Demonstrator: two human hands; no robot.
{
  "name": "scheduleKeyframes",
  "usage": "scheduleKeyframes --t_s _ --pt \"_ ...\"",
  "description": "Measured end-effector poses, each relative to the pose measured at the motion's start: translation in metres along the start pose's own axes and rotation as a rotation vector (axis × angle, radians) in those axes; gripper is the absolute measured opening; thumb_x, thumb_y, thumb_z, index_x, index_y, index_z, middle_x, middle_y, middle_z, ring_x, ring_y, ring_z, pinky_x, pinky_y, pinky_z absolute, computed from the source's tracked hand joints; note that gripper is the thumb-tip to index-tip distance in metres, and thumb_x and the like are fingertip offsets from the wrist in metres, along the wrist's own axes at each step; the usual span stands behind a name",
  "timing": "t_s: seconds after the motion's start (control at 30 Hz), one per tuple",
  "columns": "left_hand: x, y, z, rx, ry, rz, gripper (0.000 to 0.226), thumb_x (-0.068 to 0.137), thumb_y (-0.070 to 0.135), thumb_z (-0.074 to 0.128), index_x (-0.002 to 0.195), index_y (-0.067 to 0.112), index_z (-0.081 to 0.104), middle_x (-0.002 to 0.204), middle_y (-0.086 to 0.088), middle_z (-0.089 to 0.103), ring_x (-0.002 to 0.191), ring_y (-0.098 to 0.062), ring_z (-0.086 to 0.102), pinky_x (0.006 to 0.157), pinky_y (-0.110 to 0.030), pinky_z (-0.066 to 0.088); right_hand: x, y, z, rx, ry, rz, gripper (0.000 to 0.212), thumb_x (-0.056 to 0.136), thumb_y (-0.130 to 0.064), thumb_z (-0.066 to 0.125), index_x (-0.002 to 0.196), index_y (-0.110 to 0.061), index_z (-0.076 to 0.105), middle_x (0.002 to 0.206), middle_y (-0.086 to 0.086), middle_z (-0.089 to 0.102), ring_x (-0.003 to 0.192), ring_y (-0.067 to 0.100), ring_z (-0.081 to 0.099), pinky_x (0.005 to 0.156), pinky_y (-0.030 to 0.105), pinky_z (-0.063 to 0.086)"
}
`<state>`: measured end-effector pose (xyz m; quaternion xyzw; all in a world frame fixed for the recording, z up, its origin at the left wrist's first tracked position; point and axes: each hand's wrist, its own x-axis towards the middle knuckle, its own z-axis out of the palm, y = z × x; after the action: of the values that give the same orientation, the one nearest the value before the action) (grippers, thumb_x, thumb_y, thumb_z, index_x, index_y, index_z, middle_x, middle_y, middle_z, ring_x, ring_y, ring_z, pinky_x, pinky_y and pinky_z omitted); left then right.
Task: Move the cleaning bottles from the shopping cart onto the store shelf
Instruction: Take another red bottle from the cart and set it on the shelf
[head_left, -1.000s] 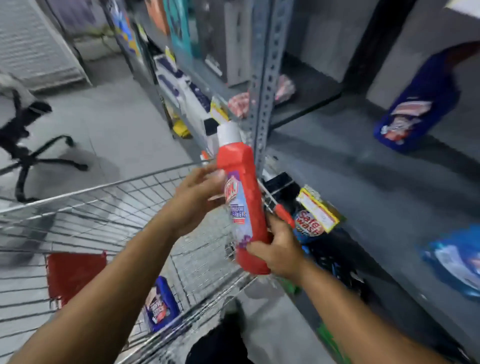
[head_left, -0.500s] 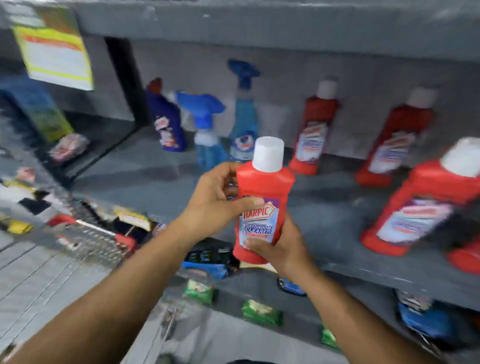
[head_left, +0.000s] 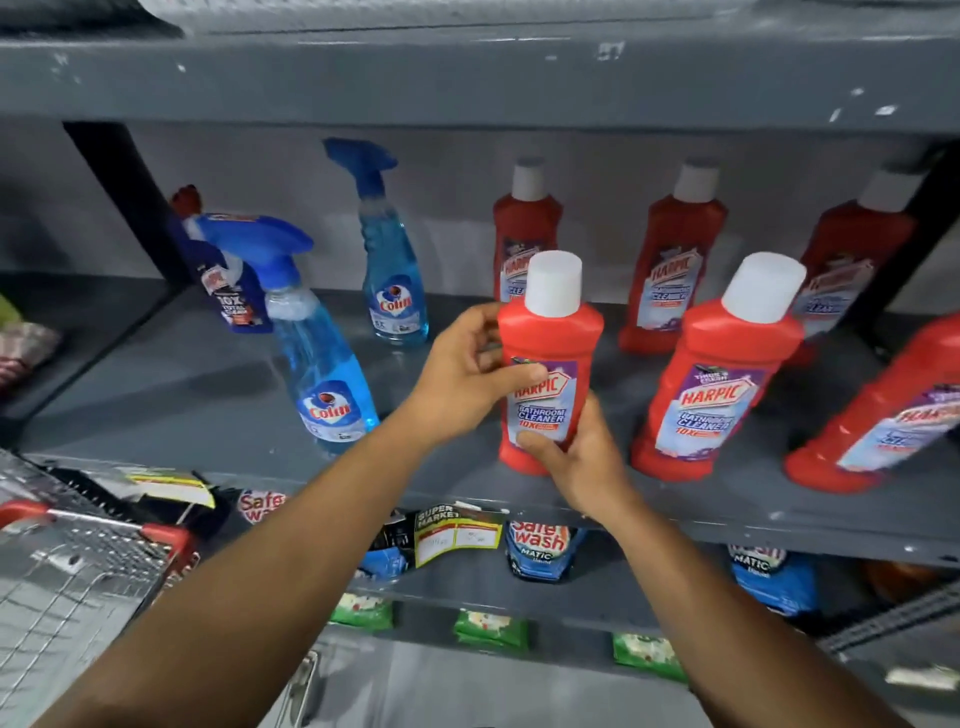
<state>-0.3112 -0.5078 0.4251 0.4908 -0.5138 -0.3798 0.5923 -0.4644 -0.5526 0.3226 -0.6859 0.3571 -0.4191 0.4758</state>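
A red Harpic bottle (head_left: 550, 343) with a white cap stands upright at the front of the grey store shelf (head_left: 208, 384). My left hand (head_left: 462, 374) grips its left side and my right hand (head_left: 582, 457) wraps its lower right side; its base is at the shelf surface. Several more red Harpic bottles (head_left: 717, 374) stand to the right and behind. Two blue Colin spray bottles (head_left: 327, 384) and a dark blue bottle (head_left: 228, 291) stand to the left. The wire shopping cart (head_left: 78, 561) with its red handle sits at the lower left.
An upper shelf board (head_left: 467, 73) hangs low over the bottles. A black upright post (head_left: 124, 197) bounds the bay on the left. Safewash pouches (head_left: 540, 551) and green packets (head_left: 491, 629) fill the lower shelves. A yellow price tag (head_left: 457, 535) hangs on the shelf edge.
My view swung from the cart to the shelf. Both hands carried the red Harpic bottle forward and down onto the shelf, beside the other red bottles.
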Motion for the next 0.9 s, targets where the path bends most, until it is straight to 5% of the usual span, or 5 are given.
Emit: scheduleKeyframes --t_s 0.33,0.43,0.53,0.77,0.9 --pt "-0.13 -0.025 -0.1 0.11 0.411 -0.129 0.033 0.085 -0.002 0.062 0.115 0.01 0.056 0.108 -0.002 0.064 0.093 -0.001 0.064 0.085 -0.015 0.05 -0.077 0.002 0.022 -0.179 0.249 -0.127 0.072 0.07 -0.056 0.069 0.127 -0.017 0.048 0.109 0.018 0.052 0.091 0.016 0.056 0.087 0.019 0.046" --pt "-0.218 -0.029 -0.181 0.207 0.678 -0.196 0.022 0.085 -0.002 0.062 0.1 0.015 0.062 0.092 0.001 0.067 0.081 0.001 0.064 0.078 -0.017 0.051 -0.11 0.011 0.065 -0.241 -0.092 -0.148 0.059 0.073 -0.058 0.064 0.113 -0.015 0.055 0.11 0.01 0.06 0.097 0.023 0.062 0.091 0.039 0.049" --pt "-0.304 -0.03 -0.268 0.31 0.961 -0.383 0.018 0.087 0.004 0.062 0.102 0.014 0.061 0.094 -0.001 0.067 0.082 -0.006 0.063 0.078 -0.018 0.05 -0.108 -0.017 0.136 -0.267 -0.482 -0.258 0.042 0.079 -0.064 0.056 0.102 -0.029 0.057 0.109 -0.027 0.056 0.104 -0.009 0.054 0.091 0.011 0.042" --pt "-0.466 -0.071 -0.43 0.393 1.359 -0.91 0.043 0.087 0.018 0.063 0.126 0.001 0.053 0.118 -0.024 0.062 0.105 -0.035 0.062 0.081 -0.036 0.057 -0.11 -0.082 0.377 -0.246 -1.015 -0.628 0.031 0.077 -0.027 0.068 0.105 -0.015 0.067 0.101 0.001 0.062 0.095 0.008 0.056 0.092 0.016 0.042" --pt "-0.536 -0.13 -0.447 0.178 1.268 -1.229 0.018 0.085 0.012 0.06 0.099 0.001 0.058 0.078 -0.018 0.058 0.074 -0.03 0.057 0.062 -0.033 0.052 -0.156 -0.082 0.526 -0.577 -1.649 -0.608 0.051 0.082 -0.039 0.062 0.129 -0.028 0.046 0.132 0.002 0.051 0.113 0.021 0.054 0.095 0.034 0.046"
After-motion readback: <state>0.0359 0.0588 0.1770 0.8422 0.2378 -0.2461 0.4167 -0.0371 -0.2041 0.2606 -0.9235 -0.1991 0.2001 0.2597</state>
